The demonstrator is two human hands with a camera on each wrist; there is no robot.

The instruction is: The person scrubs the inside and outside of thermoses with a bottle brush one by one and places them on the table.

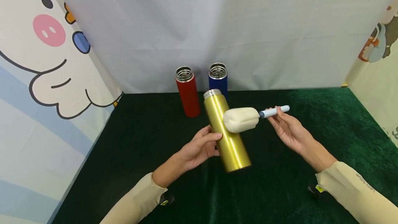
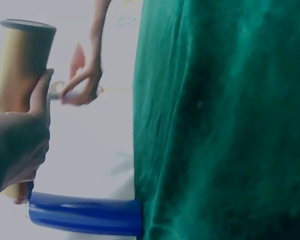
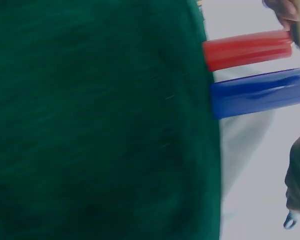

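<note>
My left hand (image 1: 202, 148) grips a shiny yellow bottle (image 1: 231, 144), tilted with its silver mouth up and to the left. Between finger and thumb, my right hand (image 1: 290, 129) holds the pale handle of a bottle brush (image 1: 240, 119). The brush's white sponge head overlaps the bottle's side in the head view; whether they touch I cannot tell. In the left wrist view the left hand (image 2: 20, 140) wraps round the bottle (image 2: 25, 70). Only part of the right hand (image 3: 299, 175) shows at the edge of the right wrist view, with the handle's loop end beside it.
Behind the yellow bottle stand a red bottle (image 1: 189, 96) and a blue bottle (image 1: 218, 82), both uncapped and upright. They rest on a dark green cloth (image 1: 140, 130) near a pale back curtain (image 1: 149, 37). A cartoon-printed panel (image 1: 37, 78) borders the left side.
</note>
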